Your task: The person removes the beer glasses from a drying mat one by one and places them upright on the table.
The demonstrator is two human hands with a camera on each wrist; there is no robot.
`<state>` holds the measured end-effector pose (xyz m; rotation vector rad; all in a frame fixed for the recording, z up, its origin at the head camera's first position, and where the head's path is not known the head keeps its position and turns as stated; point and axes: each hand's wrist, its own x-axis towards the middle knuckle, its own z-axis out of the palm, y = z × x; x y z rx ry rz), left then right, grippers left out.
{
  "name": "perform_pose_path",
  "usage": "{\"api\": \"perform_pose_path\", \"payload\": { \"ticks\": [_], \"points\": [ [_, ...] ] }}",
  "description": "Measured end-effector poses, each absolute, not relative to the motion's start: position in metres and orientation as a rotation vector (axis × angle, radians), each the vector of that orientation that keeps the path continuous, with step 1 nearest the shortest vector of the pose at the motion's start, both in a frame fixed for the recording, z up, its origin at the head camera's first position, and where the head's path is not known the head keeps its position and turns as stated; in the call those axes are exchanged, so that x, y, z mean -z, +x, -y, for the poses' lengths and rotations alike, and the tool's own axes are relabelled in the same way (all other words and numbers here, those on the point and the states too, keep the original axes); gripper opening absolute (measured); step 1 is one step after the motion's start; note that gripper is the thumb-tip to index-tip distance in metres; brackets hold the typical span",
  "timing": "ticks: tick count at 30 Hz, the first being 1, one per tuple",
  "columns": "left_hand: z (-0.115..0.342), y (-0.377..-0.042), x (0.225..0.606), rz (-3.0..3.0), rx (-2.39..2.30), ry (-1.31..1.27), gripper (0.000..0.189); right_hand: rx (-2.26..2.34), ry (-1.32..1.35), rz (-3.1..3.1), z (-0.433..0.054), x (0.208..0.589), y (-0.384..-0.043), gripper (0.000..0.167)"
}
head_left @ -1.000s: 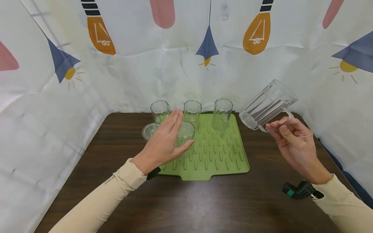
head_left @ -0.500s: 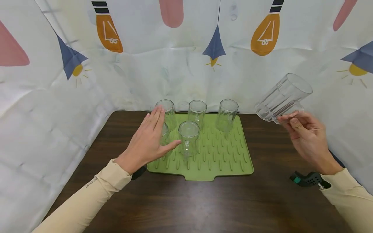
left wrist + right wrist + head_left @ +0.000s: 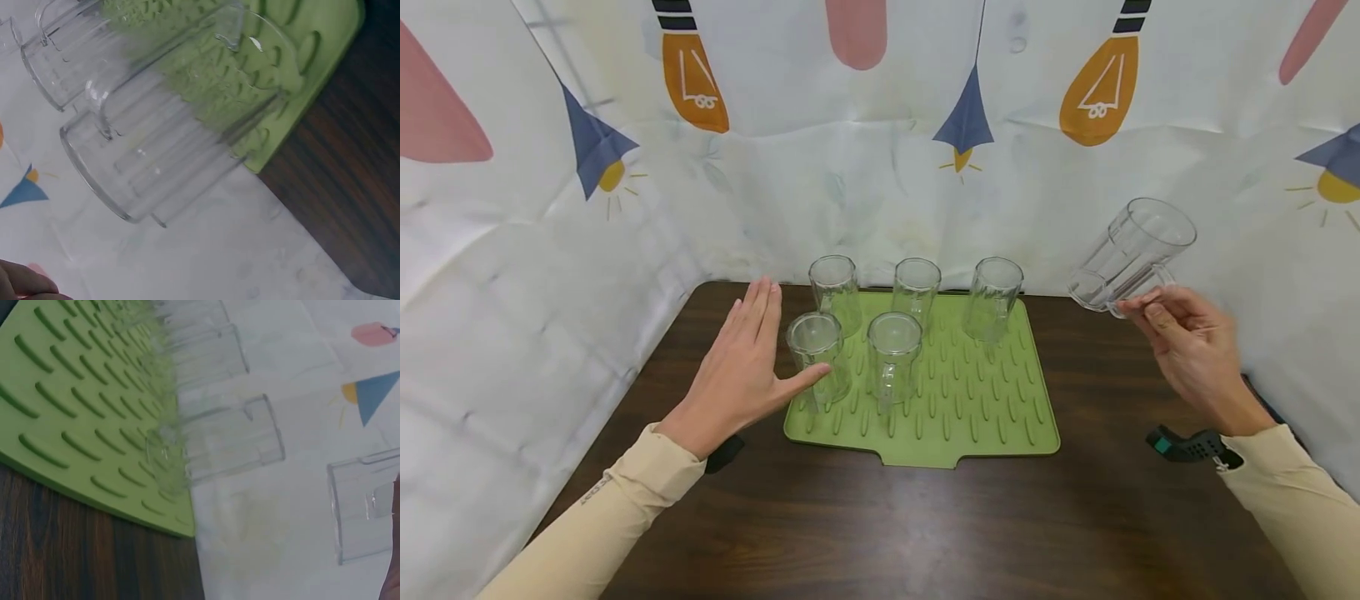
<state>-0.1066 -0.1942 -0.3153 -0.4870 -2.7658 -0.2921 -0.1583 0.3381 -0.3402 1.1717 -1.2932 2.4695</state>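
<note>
My left hand (image 3: pixel 737 367) is held out flat beside the front left clear mug (image 3: pixel 816 358), fingers straight and thumb spread toward it. Whether the thumb touches that mug cannot be told. Another clear mug (image 3: pixel 1131 254) is in the air at the right, tilted with its rim up and to the right. My right hand (image 3: pixel 1195 358) pinches it by the handle; part of it shows at the edge of the right wrist view. On the green ridged mat (image 3: pixel 970 417) stand a front middle mug (image 3: pixel 895 358) and a back row of mugs, including the back right mug (image 3: pixel 992 300).
The mat lies on a dark wooden table (image 3: pixel 925 533). A white patterned cloth (image 3: pixel 865 192) hangs behind the table and down its left side. The back middle mug (image 3: pixel 916 287) and back left mug (image 3: pixel 837 292) stand near that cloth.
My left hand has moved left, away from over the mugs, uncovering the front left one. My right hand has shifted a little right with its mug. The view has turned slightly.
</note>
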Motion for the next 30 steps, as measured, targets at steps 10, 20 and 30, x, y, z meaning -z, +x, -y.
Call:
{"api": "perform_pose_path", "payload": {
  "ticks": [10,20,30],
  "points": [
    [0.209,-0.097,0.331,2.805,0.34,-0.426,0.119,-2.337,0.978,1.49,-0.344,0.355,-0.168,0.031],
    [0.215,-0.09,0.357,2.912,0.433,-0.329,0.12,-2.175,0.787,1.739,-0.343,0.369,-0.177,0.023],
    [0.219,-0.086,0.382,2.989,0.506,-0.275,0.122,-2.023,0.656,1.94,-0.338,0.387,-0.186,0.023]
  ]
}}
